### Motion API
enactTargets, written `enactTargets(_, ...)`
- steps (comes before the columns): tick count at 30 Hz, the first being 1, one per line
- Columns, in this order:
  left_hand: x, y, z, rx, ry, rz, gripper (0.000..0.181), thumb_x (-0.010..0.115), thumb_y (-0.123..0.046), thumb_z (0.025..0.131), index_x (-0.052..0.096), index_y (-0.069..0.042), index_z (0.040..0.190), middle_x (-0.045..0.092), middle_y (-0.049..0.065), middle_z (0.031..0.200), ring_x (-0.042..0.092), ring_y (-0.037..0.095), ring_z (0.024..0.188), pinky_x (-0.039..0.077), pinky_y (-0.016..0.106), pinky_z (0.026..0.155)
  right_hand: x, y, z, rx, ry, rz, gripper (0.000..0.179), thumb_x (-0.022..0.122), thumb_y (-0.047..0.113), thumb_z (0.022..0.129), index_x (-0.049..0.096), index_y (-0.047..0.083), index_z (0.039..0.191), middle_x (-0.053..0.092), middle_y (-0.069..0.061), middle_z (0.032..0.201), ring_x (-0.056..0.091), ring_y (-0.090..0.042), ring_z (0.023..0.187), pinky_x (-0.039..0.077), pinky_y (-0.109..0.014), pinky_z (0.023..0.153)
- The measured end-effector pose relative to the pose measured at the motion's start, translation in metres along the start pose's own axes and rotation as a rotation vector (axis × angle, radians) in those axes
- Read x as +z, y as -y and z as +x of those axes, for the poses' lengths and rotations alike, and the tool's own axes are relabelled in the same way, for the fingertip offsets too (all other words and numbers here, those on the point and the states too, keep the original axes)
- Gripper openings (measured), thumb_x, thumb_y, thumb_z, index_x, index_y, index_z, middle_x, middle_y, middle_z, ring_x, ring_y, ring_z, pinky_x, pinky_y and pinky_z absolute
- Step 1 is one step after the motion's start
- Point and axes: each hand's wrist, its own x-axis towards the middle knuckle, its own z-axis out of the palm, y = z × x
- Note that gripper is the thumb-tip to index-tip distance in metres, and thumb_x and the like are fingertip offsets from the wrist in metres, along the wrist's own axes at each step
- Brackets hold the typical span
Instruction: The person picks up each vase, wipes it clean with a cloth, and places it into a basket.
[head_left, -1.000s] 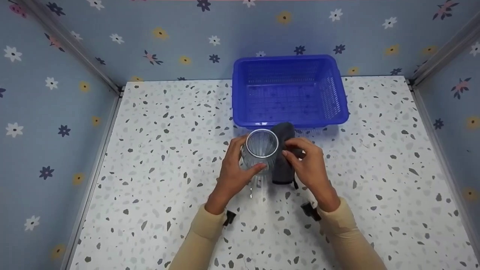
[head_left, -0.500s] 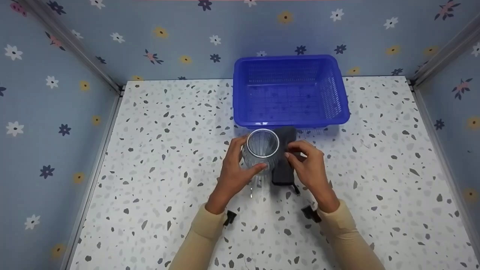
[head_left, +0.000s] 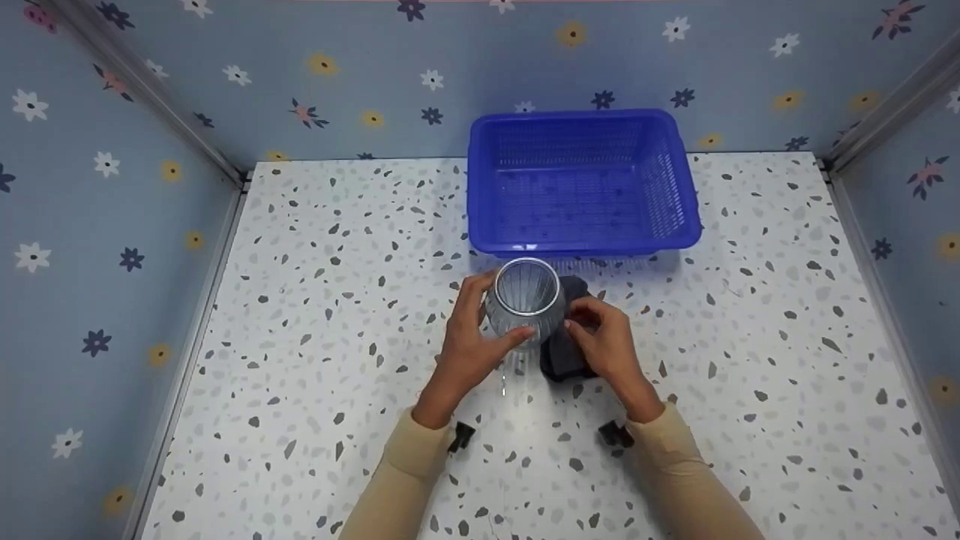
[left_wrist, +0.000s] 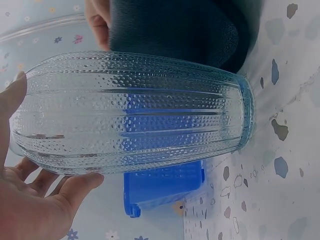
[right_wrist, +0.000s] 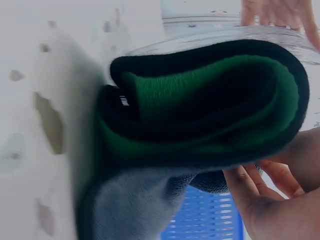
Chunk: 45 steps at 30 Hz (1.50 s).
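My left hand grips a clear ribbed glass vase around its upper body, thumb on the near side. The vase stands upright with its silvery-looking rim facing up; its dotted panels and narrower base show in the left wrist view. Against its right side, my right hand pinches a folded dark grey cloth. In the right wrist view the cloth's green inner side and black edging show, rolled into a loose loop next to the glass. The vase hides part of the cloth in the head view.
A blue perforated plastic basket stands behind the vase, near the back wall. The speckled white tabletop is bounded by flower-patterned panels at the back and on both sides. Small black camera mounts sit at the wrists.
The cloth has come toward me along the vase's right side, its far end leaving the basket's rim. My right hand has shifted slightly left. The left hand and vase stay nearly still.
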Motion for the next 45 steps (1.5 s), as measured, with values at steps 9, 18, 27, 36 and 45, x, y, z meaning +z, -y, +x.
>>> enactTargets(9, -0.001, -0.001, -0.001, -0.004, 0.002, -0.004, 0.087, 0.094, -0.028, 0.082, 0.049, -0.009, 0.154, 0.051, 0.012, 0.149, 0.049, 0.028, 0.142, 0.048, 0.047, 0.113, 0.007, -0.008, -0.001, 0.021, 0.014, 0.002, 0.016, 0.073, -0.017, 0.088, 0.072, -0.007, 0.1, 0.074, -0.021, 0.098, 0.072, -0.033, 0.092, 0.055, -0.019, 0.076)
enactTargets(18, -0.001, -0.002, -0.002, -0.032, 0.023, -0.009, 0.086, 0.093, -0.028, 0.084, 0.047, -0.011, 0.155, 0.048, 0.008, 0.152, 0.048, 0.024, 0.143, 0.048, 0.047, 0.112, -0.004, 0.012, -0.003, -0.057, -0.039, 0.011, 0.015, 0.072, -0.017, 0.089, 0.073, -0.009, 0.102, 0.074, -0.021, 0.098, 0.072, -0.034, 0.092, 0.054, -0.021, 0.081)
enactTargets(27, -0.001, -0.002, -0.001, -0.011, 0.013, -0.031, 0.085, 0.093, -0.021, 0.083, 0.048, -0.009, 0.154, 0.048, 0.009, 0.153, 0.048, 0.026, 0.144, 0.048, 0.048, 0.112, -0.018, 0.051, -0.001, -0.147, -0.082, 0.049, 0.014, 0.073, -0.016, 0.09, 0.073, -0.01, 0.102, 0.072, -0.02, 0.101, 0.072, -0.027, 0.094, 0.06, -0.021, 0.081)
enactTargets(36, 0.0, -0.001, 0.0, -0.019, 0.023, -0.045, 0.086, 0.093, -0.022, 0.083, 0.048, -0.01, 0.154, 0.048, 0.008, 0.153, 0.047, 0.023, 0.144, 0.047, 0.045, 0.113, -0.022, 0.074, 0.002, -0.198, -0.082, -0.044, 0.013, 0.076, -0.01, 0.092, 0.076, -0.005, 0.104, 0.074, -0.016, 0.104, 0.074, -0.028, 0.097, 0.062, -0.031, 0.082)
enactTargets(45, 0.0, 0.001, -0.001, 0.005, 0.016, -0.039, 0.084, 0.093, -0.024, 0.084, 0.048, -0.011, 0.154, 0.049, 0.009, 0.15, 0.05, 0.027, 0.14, 0.05, 0.049, 0.11, -0.02, 0.07, 0.0, -0.219, -0.08, -0.053, 0.013, 0.076, -0.009, 0.092, 0.075, -0.005, 0.104, 0.073, -0.015, 0.103, 0.074, -0.027, 0.096, 0.062, -0.028, 0.08)
